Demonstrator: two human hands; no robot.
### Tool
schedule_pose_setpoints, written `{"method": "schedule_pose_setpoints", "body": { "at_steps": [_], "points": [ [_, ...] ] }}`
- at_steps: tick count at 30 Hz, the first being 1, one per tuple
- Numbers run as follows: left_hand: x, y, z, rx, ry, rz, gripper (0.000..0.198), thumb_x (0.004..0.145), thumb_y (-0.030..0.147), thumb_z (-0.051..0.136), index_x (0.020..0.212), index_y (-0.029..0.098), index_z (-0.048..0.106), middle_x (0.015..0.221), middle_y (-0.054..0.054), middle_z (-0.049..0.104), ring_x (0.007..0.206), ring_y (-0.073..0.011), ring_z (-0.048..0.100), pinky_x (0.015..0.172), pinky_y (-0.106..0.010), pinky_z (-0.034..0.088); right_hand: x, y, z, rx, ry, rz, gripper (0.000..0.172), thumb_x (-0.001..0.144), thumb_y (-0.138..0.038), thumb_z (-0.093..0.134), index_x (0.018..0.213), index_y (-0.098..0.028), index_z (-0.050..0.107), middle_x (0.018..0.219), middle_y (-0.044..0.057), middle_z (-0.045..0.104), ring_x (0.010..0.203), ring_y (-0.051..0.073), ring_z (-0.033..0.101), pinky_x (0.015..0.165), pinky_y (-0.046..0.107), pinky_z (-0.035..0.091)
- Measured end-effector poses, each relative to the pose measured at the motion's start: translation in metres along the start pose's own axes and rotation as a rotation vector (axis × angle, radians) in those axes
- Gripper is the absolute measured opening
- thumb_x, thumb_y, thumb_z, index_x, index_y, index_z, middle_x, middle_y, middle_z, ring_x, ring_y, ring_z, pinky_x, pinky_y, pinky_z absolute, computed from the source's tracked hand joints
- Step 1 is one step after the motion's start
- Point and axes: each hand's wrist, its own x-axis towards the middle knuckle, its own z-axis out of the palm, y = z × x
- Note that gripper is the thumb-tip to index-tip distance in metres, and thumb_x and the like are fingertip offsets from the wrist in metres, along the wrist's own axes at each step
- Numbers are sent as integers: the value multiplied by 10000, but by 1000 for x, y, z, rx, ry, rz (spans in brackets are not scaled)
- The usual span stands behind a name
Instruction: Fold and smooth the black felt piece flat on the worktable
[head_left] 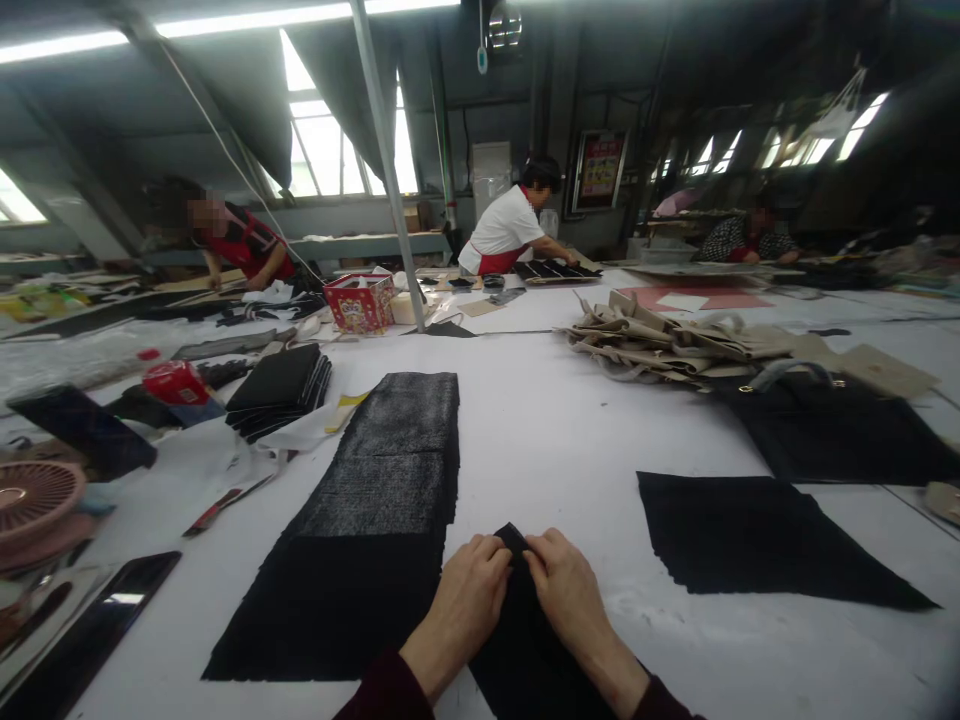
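Black fabric piece (pixel 525 650): just one in hand, lies over the white table (pixel 540 430) at bottom centre and runs out of sight below. Left hand (pixel 471 578): curled nearly closed, pinches the left side of the far tip. Right hand (pixel 568 585): likewise curled in, nips the right side of the same tip with thumb and fingers, just beside the other. To the left of both, one long layered spread of black sheets (pixel 337 600), with one grey-flecked stretch; number of layers hard to tell. To the right, apart from the hands, one loose black panel (pixel 757 535), flat; beyond, one dark bag-like item (pixel 847 430) with one grey handle (pixel 791 367). Farther off, one heap of tan pieces (pixel 675 345), too tangled to count. On the left side, one stack of black folded pieces (pixel 277 385), one small red box (pixel 176 383), one pink fan (pixel 34 505) and two dark phone-like slabs (pixel 97 630). Across the table, one patterned red box (pixel 360 303) near one slanting pole (pixel 390 170), plus three other people (pixel 499 240)
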Motion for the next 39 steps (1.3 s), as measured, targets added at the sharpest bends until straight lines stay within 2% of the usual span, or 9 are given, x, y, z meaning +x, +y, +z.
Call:
{"method": "schedule_pose_setpoints", "body": {
  "at_steps": [3, 5, 7, 9, 11, 21, 31, 39],
  "points": [
    [1, -2, 8, 2, 35, 7, 220, 934, 60, 451, 1044, 174, 604, 997, -58, 619, 942, -234, 569, 850, -385, 503, -8, 8, 20, -85, 94, -105, 271, 963, -118, 392, 985, -172, 657, 911, 83, 590, 874, 226, 561, 792, 346, 419],
    [1, -4, 11, 2, 65, 27, 307, 935, 59, 455, 1203, 168, 560, 1040, -67, 615, 956, -238, 563, 854, -395, 510, -12, 14, 30, -182, 216, -265, 271, 967, -95, 389, 1039, -154, 644, 885, 79, 576, 848, 219, 550, 775, 342, 437],
    [0, -6, 14, 12, 80, 41, 464, 931, 54, 464, 1378, 180, 452, 1113, -79, 601, 987, -244, 557, 872, -404, 514, -14, 19, 36, -284, 331, -429, 284, 971, -78, 372, 1108, -122, 617, 882, 84, 568, 826, 216, 539, 754, 345, 452],
    [-1, -8, 16, 34, 85, 42, 547, 934, 58, 464, 1453, 209, 380, 1157, -86, 584, 999, -247, 553, 876, -408, 516, -15, 21, 38, -350, 372, -520, 295, 973, -65, 346, 1130, -93, 595, 889, 93, 563, 813, 217, 530, 739, 354, 461],
    [-2, -9, 18, 51, 92, 30, 544, 939, 68, 461, 1454, 230, 395, 1171, -88, 574, 1002, -248, 552, 874, -408, 515, -15, 20, 37, -395, 378, -565, 303, 973, -58, 328, 1138, -80, 581, 899, 100, 561, 811, 219, 526, 731, 364, 469],
    [-2, -13, 21, 29, 127, -7, 517, 951, 90, 475, 1439, 254, 426, 1209, -76, 552, 1054, -242, 521, 920, -416, 472, -14, 19, 37, -471, 383, -618, 323, 964, -40, 321, 1195, -52, 546, 913, 116, 551, 824, 233, 515, 701, 385, 493],
    [-1, -15, 21, 20, 102, -27, 486, 973, 151, 482, 1439, 274, 424, 1248, -49, 547, 1105, -236, 493, 976, -421, 415, -13, 20, 39, -484, 361, -631, 314, 959, -52, 357, 1208, -26, 547, 904, 123, 550, 811, 233, 513, 693, 391, 503],
    [0, -14, 17, 45, 94, -57, 442, 1002, 219, 451, 1435, 306, 430, 1254, -30, 553, 1099, -228, 498, 982, -426, 398, -14, 20, 39, -474, 373, -619, 328, 962, -42, 346, 1209, -72, 560, 906, 110, 568, 818, 228, 538, 711, 381, 506]
  ]
}}
